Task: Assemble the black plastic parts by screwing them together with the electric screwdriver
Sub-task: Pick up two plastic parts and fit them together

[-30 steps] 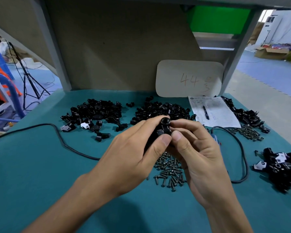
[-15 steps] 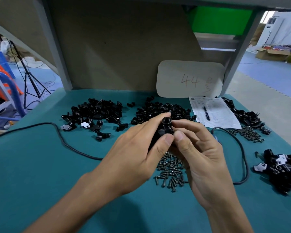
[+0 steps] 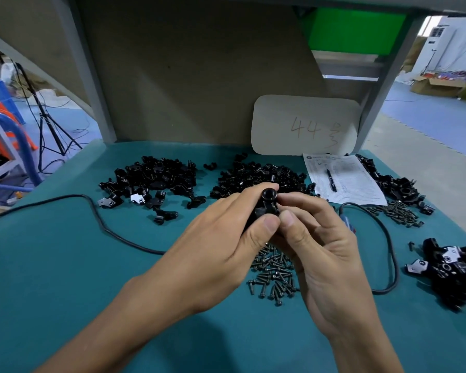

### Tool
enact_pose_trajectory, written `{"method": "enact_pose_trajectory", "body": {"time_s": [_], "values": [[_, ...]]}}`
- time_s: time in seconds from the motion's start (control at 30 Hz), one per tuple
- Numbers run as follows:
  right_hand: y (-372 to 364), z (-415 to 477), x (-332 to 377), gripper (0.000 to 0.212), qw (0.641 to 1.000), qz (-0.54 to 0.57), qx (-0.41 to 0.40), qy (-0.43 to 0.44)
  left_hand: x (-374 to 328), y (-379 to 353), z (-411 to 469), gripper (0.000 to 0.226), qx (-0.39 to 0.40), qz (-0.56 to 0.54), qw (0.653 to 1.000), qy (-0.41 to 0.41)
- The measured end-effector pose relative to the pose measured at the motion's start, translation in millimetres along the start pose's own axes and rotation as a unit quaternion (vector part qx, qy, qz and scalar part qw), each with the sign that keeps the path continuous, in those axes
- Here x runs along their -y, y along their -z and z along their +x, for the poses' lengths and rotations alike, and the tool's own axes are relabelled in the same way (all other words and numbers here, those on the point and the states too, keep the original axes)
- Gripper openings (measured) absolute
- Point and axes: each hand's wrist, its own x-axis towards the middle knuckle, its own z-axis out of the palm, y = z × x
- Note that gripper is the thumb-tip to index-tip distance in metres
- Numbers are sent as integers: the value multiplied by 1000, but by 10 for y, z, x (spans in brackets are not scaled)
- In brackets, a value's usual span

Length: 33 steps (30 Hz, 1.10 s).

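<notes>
Both hands meet above the teal table (image 3: 65, 265) on a small black plastic part (image 3: 267, 204) with a round socket on top. My left hand (image 3: 215, 246) grips it from the left, thumb against its lower side. My right hand (image 3: 318, 249) pinches it from the right with thumb and forefinger. Most of the part is hidden by fingers. Under the hands lies a pile of dark screws (image 3: 273, 275). The electric screwdriver is mostly hidden behind my right hand; only a blue and red bit (image 3: 347, 224) and its cable (image 3: 388, 254) show.
Heaps of black parts lie at back left (image 3: 151, 181), back centre (image 3: 256, 176), back right (image 3: 393, 184) and the right edge (image 3: 452, 273). More screws (image 3: 398, 214), a paper sheet with a pen (image 3: 342, 181), a beige board (image 3: 304, 125) and a black cable (image 3: 92, 208) surround them.
Both hands have stayed on the black part; the fingers shifted only slightly and the part sits a little more upright between them.
</notes>
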Motion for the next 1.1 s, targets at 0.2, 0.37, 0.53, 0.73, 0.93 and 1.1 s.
{"method": "enact_pose_trajectory", "body": {"time_s": [0.2, 0.37, 0.53, 0.73, 0.93, 1.1], "values": [[6, -7, 22, 33, 1000, -2, 1, -2, -32, -49, 0, 48, -25, 36, 999, 0], [31, -7, 21, 31, 1000, 0, 2, -4, -51, -58, 13, 44, -18, 33, 999, -1], [54, -9, 4, 32, 1000, 6, 4, -12, -39, -50, 29, 38, -2, -3, 1000, -6], [78, -2, -24, 35, 1000, 4, 10, -27, 0, -64, 34, 30, 7, -34, 999, -6], [99, -33, -79, 36, 998, 21, 37, -34, 81, -69, 52, 25, -2, -26, 1000, -11], [192, -21, -155, 40, 998, 5, 51, -45, 181, -105, 44, 27, 2, -3, 1000, -10]]}}
